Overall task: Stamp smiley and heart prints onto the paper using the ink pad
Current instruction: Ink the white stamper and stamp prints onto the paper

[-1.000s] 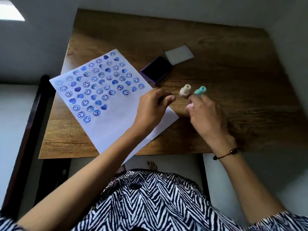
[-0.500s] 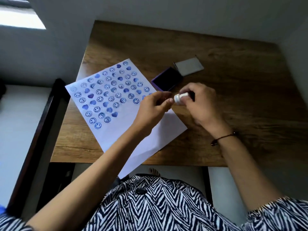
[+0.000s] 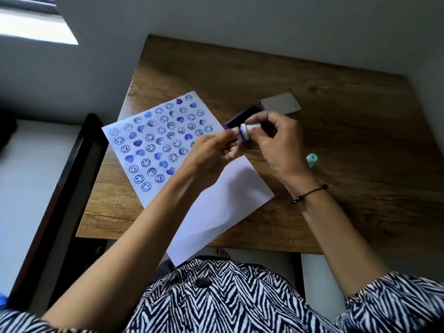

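Head view, white stamp (image 3: pixel 245 132) pinched between left hand (image 3: pixel 211 157), right hand (image 3: pixel 276 143)

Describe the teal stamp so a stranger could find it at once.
Start at the wooden table and find the right hand. Just right of its wrist, a small stamp lies alone on bare wood. It is teal, while the hand-held stamp is white.

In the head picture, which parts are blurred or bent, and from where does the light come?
Head view: the hands and white stamp are softly motion-blurred; the prints on the paper stay readable; the wide lens bends the table edges; daylight enters from the window at upper left.
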Available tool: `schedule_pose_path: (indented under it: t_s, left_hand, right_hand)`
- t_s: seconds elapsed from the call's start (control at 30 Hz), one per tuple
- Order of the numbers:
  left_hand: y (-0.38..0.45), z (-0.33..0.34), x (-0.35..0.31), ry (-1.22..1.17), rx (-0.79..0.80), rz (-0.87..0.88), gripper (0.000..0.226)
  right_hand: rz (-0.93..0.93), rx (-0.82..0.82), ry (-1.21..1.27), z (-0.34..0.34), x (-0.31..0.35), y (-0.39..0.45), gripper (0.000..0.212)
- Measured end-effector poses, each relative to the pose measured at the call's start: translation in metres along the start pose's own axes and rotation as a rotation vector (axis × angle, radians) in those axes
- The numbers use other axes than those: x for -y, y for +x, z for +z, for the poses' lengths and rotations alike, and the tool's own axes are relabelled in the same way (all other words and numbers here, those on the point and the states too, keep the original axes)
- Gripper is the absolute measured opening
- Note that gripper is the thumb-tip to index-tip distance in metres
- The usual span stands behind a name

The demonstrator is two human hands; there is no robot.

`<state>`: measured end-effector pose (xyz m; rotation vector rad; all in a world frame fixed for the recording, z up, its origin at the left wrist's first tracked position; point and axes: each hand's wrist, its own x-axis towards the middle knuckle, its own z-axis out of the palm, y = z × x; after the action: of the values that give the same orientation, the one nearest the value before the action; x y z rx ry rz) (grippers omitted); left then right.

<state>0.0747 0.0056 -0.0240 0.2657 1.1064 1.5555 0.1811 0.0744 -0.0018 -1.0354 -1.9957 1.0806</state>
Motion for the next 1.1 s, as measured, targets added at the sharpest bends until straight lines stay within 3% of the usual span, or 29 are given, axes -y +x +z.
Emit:
schedule_pose_path:
  t_s: [0.13, 0.3, 0.6, 0.73, 1.1]
  left_hand:
    - [0.005, -0.01, -0.006, -0.061, -0.098, -0.014, 0.019]
    - [0.004, -0.019, -0.002, 0.016, -0.049, 0.065, 0.015]
    - [-0.001, -0.029, -0.014, 0.057, -0.115, 0.147, 0.023]
    - [-0.005, -0.025, -0.012, 0.042, -0.111, 0.145, 0.025]
    - [-0.007, -0.026, -0.007, 0.103, -0.096, 0.147, 0.027]
  right_hand:
    - [-0.23, -0.035, -0.313, -0.008, 0.004, 0.044, 0.012]
    - [-0.274, 0.254, -0.894, 0.02, -0.027, 0.065, 0.019]
    - [-0.335, 0.297, -0.856, 0.02, -0.029, 0.068, 0.016]
    - [-0.255, 0.352, -0.794, 0.015, -0.022, 0.074, 0.013]
    - [-0.255, 0.324, -0.788, 0.026, -0.024, 0.062, 0.016]
